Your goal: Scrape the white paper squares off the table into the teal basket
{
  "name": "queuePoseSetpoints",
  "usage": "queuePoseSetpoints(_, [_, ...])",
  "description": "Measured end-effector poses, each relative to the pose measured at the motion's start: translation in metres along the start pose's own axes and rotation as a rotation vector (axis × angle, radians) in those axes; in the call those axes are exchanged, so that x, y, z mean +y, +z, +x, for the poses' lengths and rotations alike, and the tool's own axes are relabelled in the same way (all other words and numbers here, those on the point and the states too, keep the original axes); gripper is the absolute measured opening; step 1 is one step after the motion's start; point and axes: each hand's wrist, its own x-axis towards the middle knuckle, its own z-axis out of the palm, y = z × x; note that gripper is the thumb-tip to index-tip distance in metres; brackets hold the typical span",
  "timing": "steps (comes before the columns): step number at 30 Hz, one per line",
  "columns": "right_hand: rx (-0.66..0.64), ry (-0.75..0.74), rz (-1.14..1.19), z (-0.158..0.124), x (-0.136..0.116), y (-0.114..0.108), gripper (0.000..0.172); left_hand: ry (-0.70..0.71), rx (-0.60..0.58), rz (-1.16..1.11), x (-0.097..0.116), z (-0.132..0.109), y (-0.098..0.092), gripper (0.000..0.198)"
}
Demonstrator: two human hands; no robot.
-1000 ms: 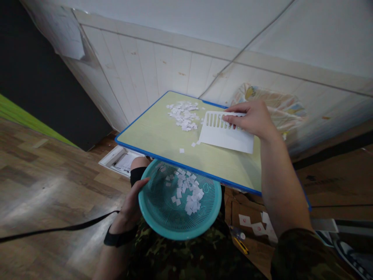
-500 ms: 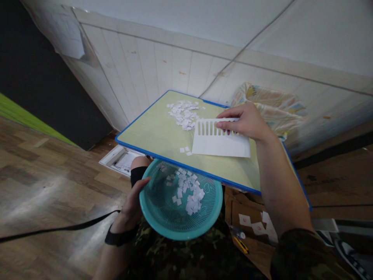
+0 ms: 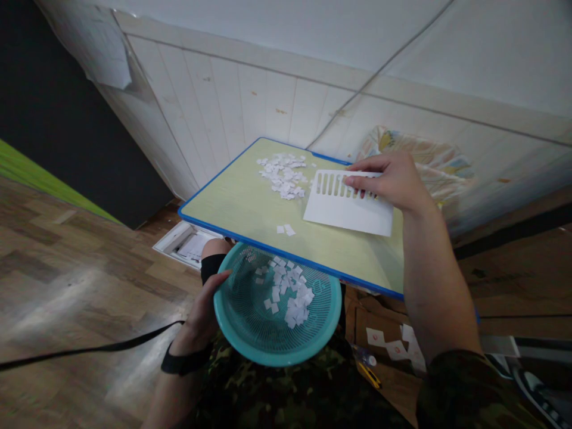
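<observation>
In my right hand [image 3: 388, 179] is a flat white slotted scraper [image 3: 346, 211], gripped at its row of slots and tilted over the right part of a small yellow-green table [image 3: 223, 205] with a blue rim. A pile of small white paper squares [image 3: 286, 176] lies left of the scraper, and a couple of loose squares [image 3: 286, 230] rest nearer the front edge. My left hand [image 3: 208, 304] grips the left rim of a teal plastic colander [image 3: 277, 357], held just below the table's front edge. More white squares [image 3: 292, 292] are scattered inside the colander.
A bin lined with patterned plastic [image 3: 415, 155] stands behind the table's right side, by the white panelled wall [image 3: 223, 101]. Below right, cardboard bears white cards [image 3: 397, 350] and a yellow cutter [image 3: 369, 375]. A white tray [image 3: 181, 247] sits under the table's left.
My right hand has moved the scraper up and to the right, away from the pile and the loose squares. The colander and my left hand have stayed in place.
</observation>
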Motion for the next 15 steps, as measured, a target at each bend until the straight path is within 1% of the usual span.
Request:
queuePoseSetpoints(2, [-0.013, 0.000, 0.004, -0.001, -0.003, 0.001, 0.036, -0.003, -0.011, -0.017, -0.001, 0.000, -0.001, 0.018])
queuePoseSetpoints(4, [-0.053, -0.009, 0.001, -0.001, -0.005, 0.004, 0.035, -0.011, -0.030, -0.041, -0.001, 0.000, -0.001, 0.016])
queuePoseSetpoints(7, [-0.100, -0.024, -0.023, 0.001, -0.004, 0.008, 0.032, -0.011, -0.039, -0.052, 0.000, 0.000, 0.001, 0.015])
queuePoseSetpoints(15, [-0.003, -0.017, -0.087, 0.007, 0.016, 0.002, 0.025, -0.013, -0.033, -0.032, 0.002, -0.001, 0.004, 0.014])
